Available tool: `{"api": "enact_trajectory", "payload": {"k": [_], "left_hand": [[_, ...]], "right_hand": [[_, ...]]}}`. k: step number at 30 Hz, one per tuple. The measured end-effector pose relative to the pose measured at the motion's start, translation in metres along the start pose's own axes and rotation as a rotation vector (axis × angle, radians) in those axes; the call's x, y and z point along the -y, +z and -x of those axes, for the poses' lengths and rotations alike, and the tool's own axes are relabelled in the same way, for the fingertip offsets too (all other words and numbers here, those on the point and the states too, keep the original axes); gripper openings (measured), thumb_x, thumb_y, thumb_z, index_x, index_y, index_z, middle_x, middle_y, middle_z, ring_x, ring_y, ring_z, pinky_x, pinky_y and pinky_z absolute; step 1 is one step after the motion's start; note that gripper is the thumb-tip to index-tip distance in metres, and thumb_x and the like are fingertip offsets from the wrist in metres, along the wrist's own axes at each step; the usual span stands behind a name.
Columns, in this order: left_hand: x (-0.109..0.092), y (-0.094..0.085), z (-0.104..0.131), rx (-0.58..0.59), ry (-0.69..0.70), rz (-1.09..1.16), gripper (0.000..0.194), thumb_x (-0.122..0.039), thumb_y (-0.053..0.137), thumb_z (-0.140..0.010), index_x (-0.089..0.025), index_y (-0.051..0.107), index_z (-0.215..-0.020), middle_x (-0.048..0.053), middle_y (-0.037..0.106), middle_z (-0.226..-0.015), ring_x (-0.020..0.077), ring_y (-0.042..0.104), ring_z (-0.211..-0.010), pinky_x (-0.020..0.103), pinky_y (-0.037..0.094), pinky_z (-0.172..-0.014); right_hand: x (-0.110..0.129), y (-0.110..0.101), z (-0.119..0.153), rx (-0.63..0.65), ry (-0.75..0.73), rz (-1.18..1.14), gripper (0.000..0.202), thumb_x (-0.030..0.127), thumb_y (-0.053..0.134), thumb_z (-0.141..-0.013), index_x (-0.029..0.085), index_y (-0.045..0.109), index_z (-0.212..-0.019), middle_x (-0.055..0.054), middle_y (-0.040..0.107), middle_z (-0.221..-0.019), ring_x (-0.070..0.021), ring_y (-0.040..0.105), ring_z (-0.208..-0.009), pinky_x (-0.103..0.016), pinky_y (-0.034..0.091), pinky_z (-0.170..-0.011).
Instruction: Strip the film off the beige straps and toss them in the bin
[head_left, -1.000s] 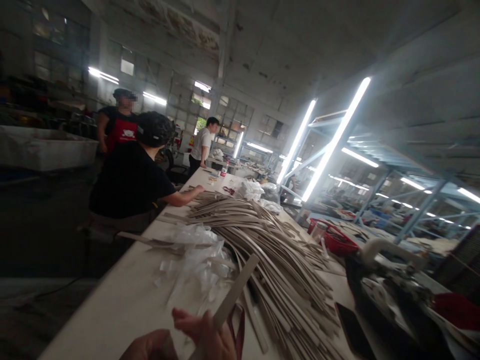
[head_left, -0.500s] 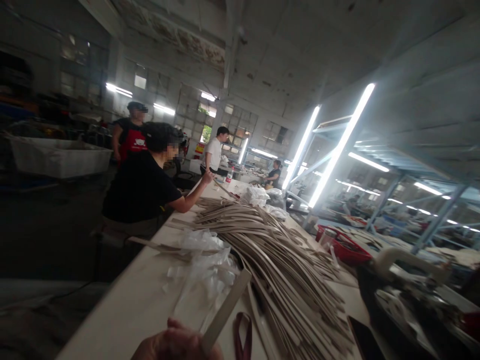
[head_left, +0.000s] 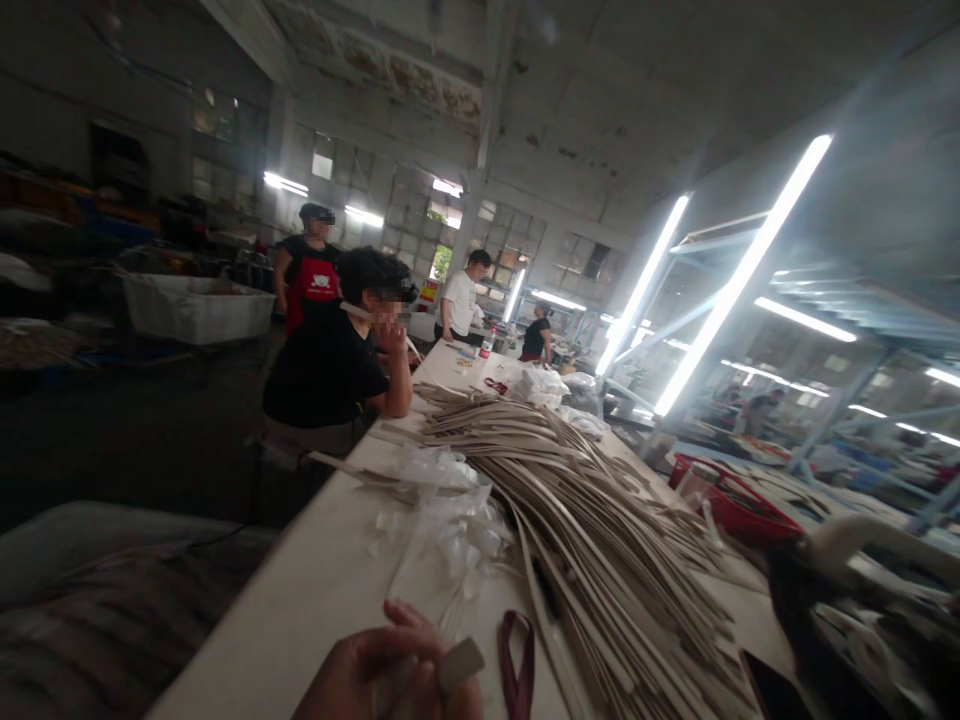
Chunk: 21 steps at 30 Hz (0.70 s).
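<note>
My left hand is at the bottom of the view, over the near end of the white table. Its fingers are curled around a flat beige strip, whose short end pokes out to the right. The rest of that strip is hidden by the hand or below the picture. Just right of the hand lies a dark red ribbon loop. Beyond the fingers is crumpled clear plastic film. A long heap of similar beige strips spreads along the table. My right hand is out of view.
A sewing machine and a red basket stand on the right, near a dark flat object. A co-worker in black sits at the table's left edge. A large pale bin is at lower left.
The view has swung left, so things appear further right. The strip in my left hand shows much less of its length. The seated co-worker's hand has moved up to the face.
</note>
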<state>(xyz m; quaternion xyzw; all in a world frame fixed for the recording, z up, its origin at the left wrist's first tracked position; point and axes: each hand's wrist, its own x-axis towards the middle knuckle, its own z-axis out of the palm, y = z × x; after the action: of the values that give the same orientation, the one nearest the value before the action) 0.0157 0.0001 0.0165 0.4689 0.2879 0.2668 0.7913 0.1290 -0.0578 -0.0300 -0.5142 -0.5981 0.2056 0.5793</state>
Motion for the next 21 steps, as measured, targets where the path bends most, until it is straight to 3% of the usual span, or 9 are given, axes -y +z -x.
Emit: {"api": "enact_trajectory", "payload": {"k": [4, 6, 8, 11, 12, 13, 15, 19, 21], "left_hand": [[-0.002, -0.008, 0.019, 0.07, -0.029, -0.052, 0.048, -0.057, 0.072, -0.07, -0.016, 0.07, -0.095, 0.008, 0.072, -0.082, 0.0256, 0.066, -0.079, 0.032, 0.052, -0.073], [0.005, -0.021, 0.028, 0.17, -0.086, -0.192, 0.045, -0.046, 0.077, -0.068, -0.019, 0.069, -0.102, 0.009, 0.073, -0.089, 0.025, 0.067, -0.081, 0.03, 0.052, -0.071], [0.015, -0.034, 0.035, 0.228, -0.151, -0.387, 0.037, -0.033, 0.079, -0.063, -0.02, 0.071, -0.096, 0.007, 0.074, -0.084, 0.0242, 0.068, -0.076, 0.027, 0.049, -0.063], [0.026, -0.043, 0.035, 0.129, -0.256, -0.595, 0.017, -0.027, 0.07, -0.066, -0.017, 0.068, -0.08, 0.004, 0.069, -0.06, 0.0211, 0.062, -0.053, 0.024, 0.04, -0.046], [0.027, -0.042, 0.032, 0.074, -0.283, -0.606, 0.014, -0.028, 0.067, -0.069, -0.017, 0.065, -0.078, 0.004, 0.065, -0.053, 0.0201, 0.059, -0.046, 0.024, 0.037, -0.042], [0.026, -0.04, 0.027, 0.016, -0.292, -0.573, 0.014, -0.03, 0.064, -0.072, -0.016, 0.062, -0.077, 0.003, 0.063, -0.049, 0.0193, 0.056, -0.041, 0.024, 0.036, -0.04], [0.019, -0.032, 0.015, -0.089, -0.254, -0.356, 0.018, -0.033, 0.061, -0.078, -0.016, 0.058, -0.081, 0.004, 0.064, -0.052, 0.0178, 0.057, -0.042, 0.024, 0.041, -0.043], [0.004, -0.02, -0.004, -0.24, -0.09, 0.288, 0.007, -0.019, 0.059, -0.083, -0.014, 0.056, -0.088, 0.004, 0.07, -0.07, 0.0107, 0.064, -0.057, 0.019, 0.049, -0.058], [0.004, -0.018, -0.005, -0.242, -0.103, 0.373, 0.003, -0.016, 0.057, -0.084, -0.015, 0.056, -0.081, 0.001, 0.066, -0.063, 0.0105, 0.062, -0.054, 0.018, 0.048, -0.053]], "right_hand": [[-0.002, -0.031, -0.031, -0.071, -0.132, 0.293, 0.039, 0.043, 0.041, -0.099, 0.024, 0.072, -0.086, -0.009, 0.076, -0.094, -0.0248, 0.071, -0.095, -0.038, 0.054, -0.086], [0.004, -0.064, -0.059, -0.265, -0.122, 0.385, 0.046, 0.041, 0.036, -0.1, 0.021, 0.067, -0.072, -0.008, 0.074, -0.08, -0.0218, 0.072, -0.08, -0.035, 0.054, -0.078], [0.011, -0.103, -0.084, -0.474, -0.189, 0.446, 0.047, 0.04, 0.035, -0.101, 0.019, 0.063, -0.069, -0.008, 0.073, -0.076, -0.0218, 0.072, -0.08, -0.036, 0.053, -0.078], [0.022, -0.153, -0.105, -0.781, -0.384, 0.605, 0.041, 0.036, 0.037, -0.1, 0.016, 0.067, -0.08, -0.011, 0.074, -0.08, -0.0231, 0.072, -0.079, -0.038, 0.055, -0.077], [0.026, -0.162, -0.105, -0.796, -0.459, 0.665, 0.037, 0.033, 0.038, -0.1, 0.015, 0.069, -0.089, -0.014, 0.075, -0.086, -0.0244, 0.072, -0.084, -0.04, 0.056, -0.08], [0.03, -0.165, -0.101, -0.736, -0.53, 0.717, 0.034, 0.03, 0.039, -0.099, 0.015, 0.069, -0.099, -0.015, 0.075, -0.096, -0.0259, 0.072, -0.093, -0.043, 0.055, -0.084], [0.038, -0.153, -0.085, -0.392, -0.647, 0.778, 0.035, 0.025, 0.041, -0.098, 0.017, 0.062, -0.124, -0.016, 0.07, -0.118, -0.0265, 0.065, -0.114, -0.046, 0.051, -0.096], [0.054, -0.087, -0.037, 0.554, -0.765, 0.661, 0.049, 0.027, 0.053, -0.096, 0.028, 0.046, -0.144, -0.005, 0.061, -0.135, -0.0206, 0.05, -0.133, -0.038, 0.039, -0.114], [0.06, -0.056, -0.021, 0.745, -0.821, 0.609, 0.047, 0.032, 0.054, -0.095, 0.032, 0.048, -0.142, 0.002, 0.058, -0.138, -0.0177, 0.047, -0.136, -0.035, 0.029, -0.119]]}}
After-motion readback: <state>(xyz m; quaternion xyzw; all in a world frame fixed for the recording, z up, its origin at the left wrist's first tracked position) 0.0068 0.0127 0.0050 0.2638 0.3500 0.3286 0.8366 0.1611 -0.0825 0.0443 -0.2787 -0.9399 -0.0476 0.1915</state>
